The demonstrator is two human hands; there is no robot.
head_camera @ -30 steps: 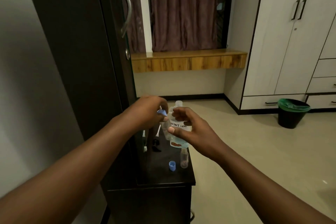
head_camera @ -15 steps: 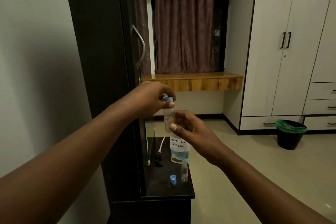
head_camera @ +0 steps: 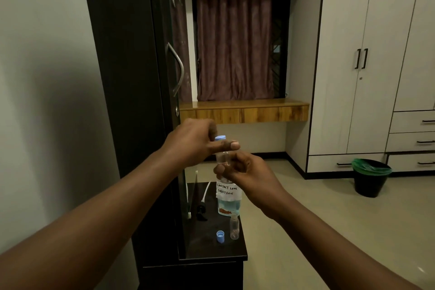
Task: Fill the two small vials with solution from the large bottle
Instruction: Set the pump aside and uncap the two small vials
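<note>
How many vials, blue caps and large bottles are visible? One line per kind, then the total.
Vials: 2, one held in both hands, one on the cabinet top
Blue caps: 2, one on the held vial, one loose on the cabinet top
Large bottles: 1
Total: 5

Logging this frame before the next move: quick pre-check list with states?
1. Held vial secured: ok, right hand grips its body.
2. Blue cap on held vial: ok, it sits on top with the left hand pinching it; whether it is tight, cannot tell.
3. Held vial filled: cannot tell, liquid level too faint.
4. Second vial upright on the dark cabinet top: ok, uncapped, loose cap beside it.
5. Large bottle upright behind the second vial: ok; its top is hidden by the right hand.
</note>
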